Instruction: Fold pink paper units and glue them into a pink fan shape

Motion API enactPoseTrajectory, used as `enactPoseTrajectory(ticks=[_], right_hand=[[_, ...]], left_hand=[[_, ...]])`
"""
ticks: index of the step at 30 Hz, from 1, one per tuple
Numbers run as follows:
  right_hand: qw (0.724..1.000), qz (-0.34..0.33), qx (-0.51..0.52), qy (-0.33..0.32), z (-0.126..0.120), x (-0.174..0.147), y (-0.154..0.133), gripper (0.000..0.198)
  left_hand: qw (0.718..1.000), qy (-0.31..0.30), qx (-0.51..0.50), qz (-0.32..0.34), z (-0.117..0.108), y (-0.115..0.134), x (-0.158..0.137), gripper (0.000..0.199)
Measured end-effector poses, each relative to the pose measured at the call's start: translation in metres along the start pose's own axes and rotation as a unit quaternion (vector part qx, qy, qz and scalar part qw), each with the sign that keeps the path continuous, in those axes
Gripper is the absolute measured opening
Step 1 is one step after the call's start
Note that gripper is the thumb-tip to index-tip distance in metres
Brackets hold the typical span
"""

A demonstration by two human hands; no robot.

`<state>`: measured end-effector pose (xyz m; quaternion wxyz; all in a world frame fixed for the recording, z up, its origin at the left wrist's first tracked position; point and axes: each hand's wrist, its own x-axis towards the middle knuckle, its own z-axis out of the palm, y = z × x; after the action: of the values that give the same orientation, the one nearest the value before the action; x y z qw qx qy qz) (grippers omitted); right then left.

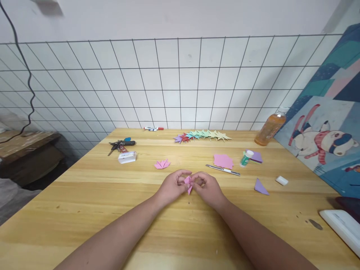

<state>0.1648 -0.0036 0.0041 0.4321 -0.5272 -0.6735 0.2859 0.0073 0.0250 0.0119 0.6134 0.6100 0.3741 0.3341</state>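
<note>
A small piece of folded pink paper [187,180] is held between my two hands, over the near middle of the wooden table. My left hand [174,185] pinches it from the left with thumb and fingers. From the right, the thumb and fingertips of my right hand [207,188] close on it too. Part of the paper hides behind the fingers. Just beyond my left hand lies a folded pink paper piece [162,164] with several points. A stack of pink paper sheets [223,161] and a utility knife [223,170] lie beyond my right hand.
Along the back are a marker [153,129], a row of colourful folded paper [202,135] and a bottle [270,126]. Keys [121,144] and a small white box [127,157] lie left. A glue stick [246,158], purple triangle [261,187] and eraser [281,180] sit right.
</note>
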Motion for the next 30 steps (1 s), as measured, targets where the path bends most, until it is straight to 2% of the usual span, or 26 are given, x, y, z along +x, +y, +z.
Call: enactPoseTrajectory(ticks=[4,14,17,21,25,27,30], right_hand=[[1.0,-0.02,0.005,-0.008,0.0,0.0004,-0.0017,0.018],[0.998,0.014,-0.062,-0.002,0.0004,-0.0002,-0.0061,0.016],[0.999,0.043,-0.029,0.0,0.001,0.0,-0.0075,0.012],[0.995,0.099,0.031,0.01,0.002,0.0013,-0.006,0.029],[0.994,0.106,0.03,0.013,0.0024,0.0025,-0.0039,0.014],[0.992,0.113,0.049,0.023,0.0022,0.0034,-0.0026,0.014],[0.981,0.131,0.139,0.016,0.0021,0.005,-0.0003,0.019]], left_hand=[[1.0,-0.003,-0.004,0.002,-0.0009,0.0002,0.0001,0.044],[0.999,0.013,0.05,0.015,0.0015,0.0006,-0.0014,0.046],[0.998,0.014,0.06,0.019,0.0028,0.0015,-0.0031,0.047],[0.998,0.01,0.063,0.02,0.0026,0.0018,-0.005,0.051],[0.997,0.026,0.072,0.025,0.0016,0.0021,-0.0047,0.058],[0.998,0.026,0.06,0.018,0.001,0.0028,-0.0037,0.05],[0.999,-0.008,0.034,0.006,0.0002,0.0035,-0.0019,0.028]])
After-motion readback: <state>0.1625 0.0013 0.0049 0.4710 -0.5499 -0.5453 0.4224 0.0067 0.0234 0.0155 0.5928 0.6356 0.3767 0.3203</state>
